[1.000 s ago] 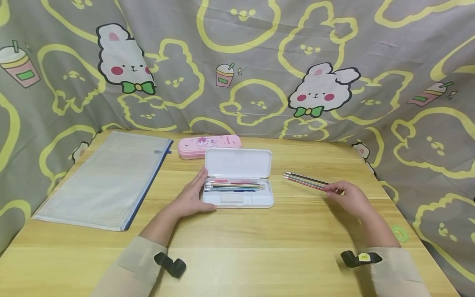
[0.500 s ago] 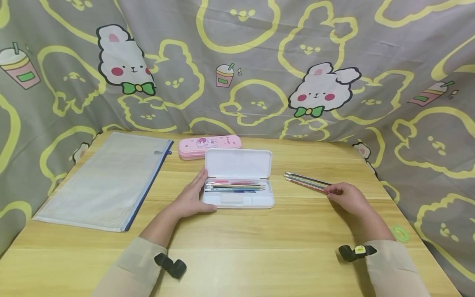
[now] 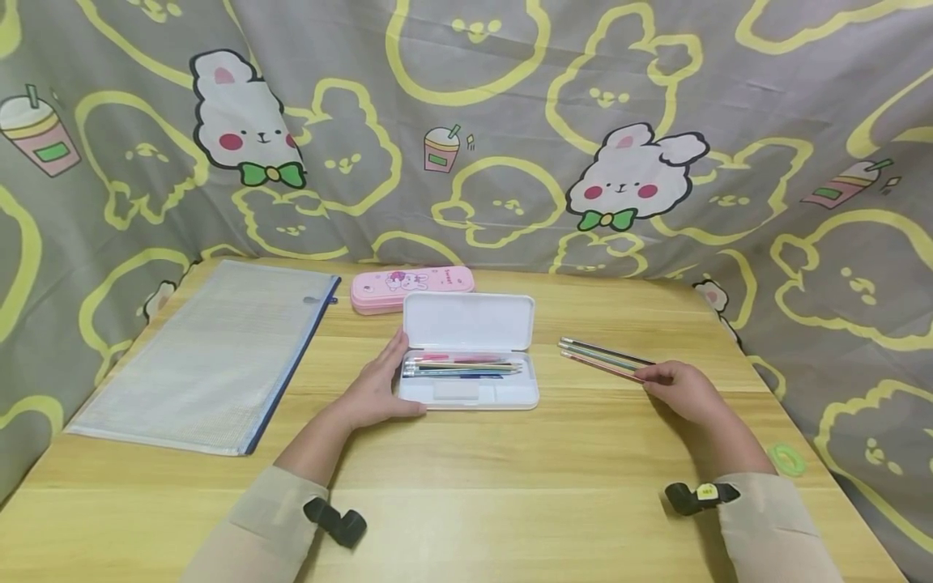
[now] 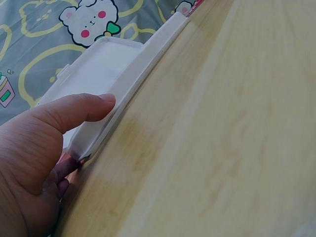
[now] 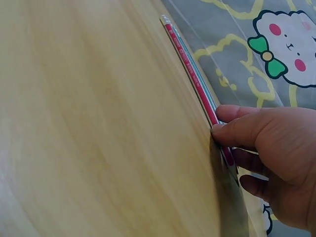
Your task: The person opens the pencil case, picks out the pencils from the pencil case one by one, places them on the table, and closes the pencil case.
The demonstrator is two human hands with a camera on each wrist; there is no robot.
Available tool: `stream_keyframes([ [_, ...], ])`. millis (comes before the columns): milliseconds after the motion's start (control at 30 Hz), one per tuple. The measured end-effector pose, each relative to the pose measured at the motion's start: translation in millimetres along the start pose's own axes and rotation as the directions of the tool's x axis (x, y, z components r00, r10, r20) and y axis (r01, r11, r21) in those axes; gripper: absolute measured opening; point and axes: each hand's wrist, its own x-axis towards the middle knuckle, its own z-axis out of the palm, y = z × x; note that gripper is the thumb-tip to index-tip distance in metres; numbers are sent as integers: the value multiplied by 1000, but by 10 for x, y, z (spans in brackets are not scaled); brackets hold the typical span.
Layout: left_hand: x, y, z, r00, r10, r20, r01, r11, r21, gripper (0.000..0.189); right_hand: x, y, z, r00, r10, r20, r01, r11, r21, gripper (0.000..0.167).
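A white pencil case (image 3: 516, 397) lies with its lid raised in the middle of the table, several pencils (image 3: 466, 369) and a white eraser (image 3: 455, 391) inside. My left hand (image 3: 375, 392) holds its left end, thumb along the front edge and fingers at the side; in the left wrist view the thumb (image 4: 84, 109) lies over the white wall. To the right of the case, my right hand (image 3: 685, 390) pinches a small bunch of pencils (image 3: 601, 356) near one end, between thumb and fingers. Their eraser ends point left toward the case, slightly fanned. The right wrist view shows a red pencil (image 5: 190, 69) foremost.
Behind the case sits a closed pink pencil case (image 3: 415, 280). A mesh zip pouch (image 3: 211, 356) with a blue edge lies flat on the left. Near the right table edge is a green ring (image 3: 787, 459). A patterned curtain (image 3: 496, 121) hangs around the table.
My right hand has shifted down a little, and the pencils in it have come lower and fanned slightly apart. The left hand and the white case have stayed in place.
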Motion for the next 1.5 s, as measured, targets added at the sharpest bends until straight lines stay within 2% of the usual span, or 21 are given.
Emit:
stream_keyframes([
  [167,-6,1,3,1000,-5,1,5,1000,-3,124,2,-104,13,1000,-4,-24,5,999,39,31],
  [433,-18,1,1,1000,-2,-6,2,1000,-2,124,82,-511,135,995,-78,-61,83,993,84,27],
  [600,-23,3,1,1000,-3,-4,3,1000,-2,124,174,-812,281,989,-138,-50,144,981,130,22],
  [767,-21,8,5,1000,-5,2,5,1000,3,123,286,-1087,457,974,-224,-45,228,962,151,21],
  [900,-19,14,6,1000,-1,2,1,1000,5,123,360,-1285,567,972,-236,-12,234,958,163,20],
  [1067,-16,33,1,1000,3,-1,-3,1000,3,123,439,-1502,674,967,-251,40,244,960,138,20],
  [1167,-16,40,-3,1000,3,0,-3,1000,3,123,493,-1577,747,957,-282,65,272,953,131,19],
  [1400,-15,31,-11,1000,-1,3,1,1000,2,123,564,-1662,828,928,-367,64,366,930,23,16],
  [1500,-16,27,-15,1000,-4,6,4,1000,0,123,564,-1698,830,927,-368,72,370,929,-4,16],
])
